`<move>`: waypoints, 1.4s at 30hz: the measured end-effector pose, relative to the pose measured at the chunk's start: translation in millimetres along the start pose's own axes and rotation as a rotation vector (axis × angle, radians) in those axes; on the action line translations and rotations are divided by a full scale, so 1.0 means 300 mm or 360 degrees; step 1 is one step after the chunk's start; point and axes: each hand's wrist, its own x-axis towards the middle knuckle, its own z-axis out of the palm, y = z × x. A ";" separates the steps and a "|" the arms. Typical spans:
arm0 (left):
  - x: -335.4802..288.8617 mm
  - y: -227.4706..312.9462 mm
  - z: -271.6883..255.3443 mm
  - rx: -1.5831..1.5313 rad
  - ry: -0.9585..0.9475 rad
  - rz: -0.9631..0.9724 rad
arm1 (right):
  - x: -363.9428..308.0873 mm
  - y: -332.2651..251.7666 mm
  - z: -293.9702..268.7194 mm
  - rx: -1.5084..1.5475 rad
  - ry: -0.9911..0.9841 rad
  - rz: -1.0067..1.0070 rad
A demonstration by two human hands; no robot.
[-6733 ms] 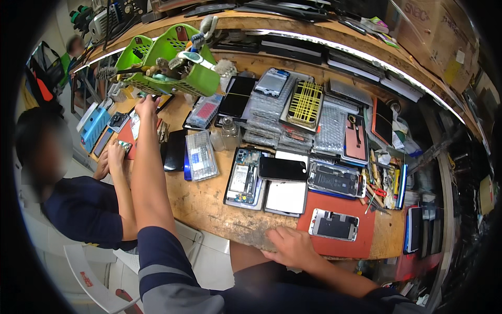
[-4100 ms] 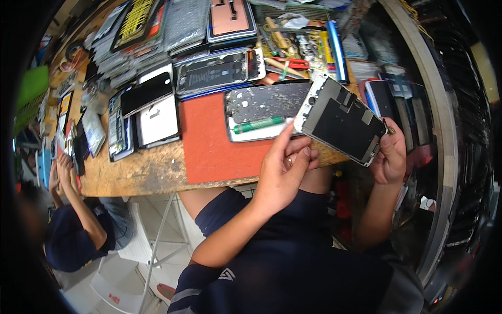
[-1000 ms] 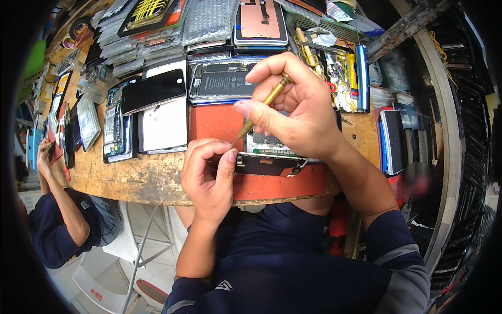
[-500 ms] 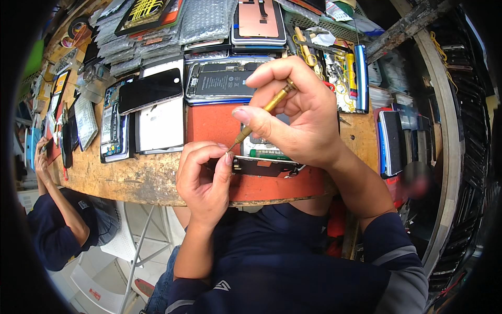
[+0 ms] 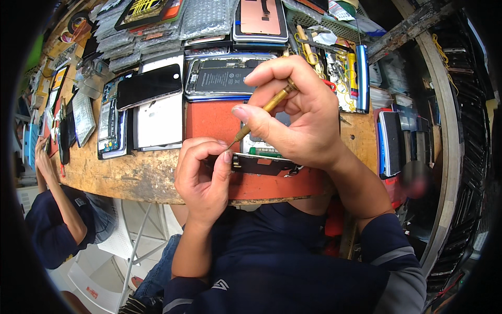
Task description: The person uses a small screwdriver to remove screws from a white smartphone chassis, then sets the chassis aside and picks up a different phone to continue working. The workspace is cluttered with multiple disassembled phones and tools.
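My right hand (image 5: 300,112) grips a brass-coloured screwdriver (image 5: 269,107), which slants down to the left. Its thin tip meets the upper left corner of a dark phone screen panel (image 5: 261,164), tilted up on its edge. At that corner, my left hand (image 5: 205,167) pinches the panel between thumb and forefinger; the exact contact of the tip is hidden by the fingertips. Partly covered by my right hand, a green strip-like thing (image 5: 261,152) and an opened phone lie behind the panel. Underneath is an orange-red mat (image 5: 209,120).
Beyond the mat lies an opened tablet-like device (image 5: 219,78) with a black battery. To its left are a black-screened phone (image 5: 149,87) on a white panel and another opened phone (image 5: 110,123). Bubble-wrapped packs (image 5: 206,23) pile up behind. A co-worker's hands (image 5: 44,157) are at far left.
Hands, screwdriver and panel keep nearly the same pose. The view has shifted very slightly, and the co-worker at left has moved a little.
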 end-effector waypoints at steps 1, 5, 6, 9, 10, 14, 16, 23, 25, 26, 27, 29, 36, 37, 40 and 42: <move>-0.001 -0.001 0.000 -0.0002 0.0009 0.0001 | 0.000 0.000 0.001 -0.0013 0.0000 -0.0015; -0.009 -0.004 -0.006 -0.0006 -0.0009 -0.0046 | -0.003 -0.002 0.006 -0.0016 -0.0008 -0.0024; -0.010 -0.006 -0.010 0.0018 -0.0057 -0.0032 | -0.003 -0.003 0.007 -0.0019 -0.0009 -0.0024; -0.027 -0.006 -0.004 -0.0164 -0.0025 -0.0053 | -0.003 -0.009 0.007 -0.0010 0.0001 -0.0035; -0.035 -0.005 0.001 -0.0248 0.0000 -0.0075 | -0.003 -0.013 0.006 0.0003 0.0014 -0.0045; -0.044 -0.004 -0.020 -0.0339 -0.0117 -0.0075 | -0.001 -0.038 -0.006 -0.0019 0.0019 -0.0100; -0.052 -0.002 -0.021 -0.0309 -0.0118 -0.0088 | -0.003 -0.054 -0.003 -0.0102 -0.0038 -0.0155; -0.051 -0.005 -0.025 -0.0173 -0.0175 -0.0008 | 0.012 -0.089 0.015 -0.0503 -0.0124 -0.0398; -0.049 -0.006 -0.026 -0.0171 -0.0168 0.0013 | 0.016 -0.093 0.019 -0.0532 -0.0134 -0.0431; -0.048 -0.007 -0.026 -0.0181 -0.0177 0.0008 | 0.018 -0.095 0.020 -0.0543 -0.0136 -0.0442; -0.048 -0.008 -0.026 -0.0184 -0.0174 0.0007 | 0.019 -0.095 0.022 -0.0546 -0.0137 -0.0441; -0.047 -0.009 -0.026 -0.0189 -0.0172 0.0005 | 0.021 -0.096 0.026 -0.0546 -0.0137 -0.0428; -0.048 -0.009 -0.031 -0.0163 -0.0175 0.0011 | 0.031 -0.107 0.033 -0.0538 -0.0250 -0.0357; -0.048 -0.010 -0.031 -0.0152 -0.0178 0.0026 | 0.035 -0.112 0.034 -0.0516 -0.0278 -0.0334; -0.048 -0.014 -0.029 -0.0193 -0.0181 0.0029 | 0.052 -0.131 0.040 -0.0435 -0.0403 -0.0339; -0.050 -0.014 -0.028 -0.0215 -0.0177 -0.0017 | 0.073 -0.142 0.046 -0.0444 -0.0512 -0.0413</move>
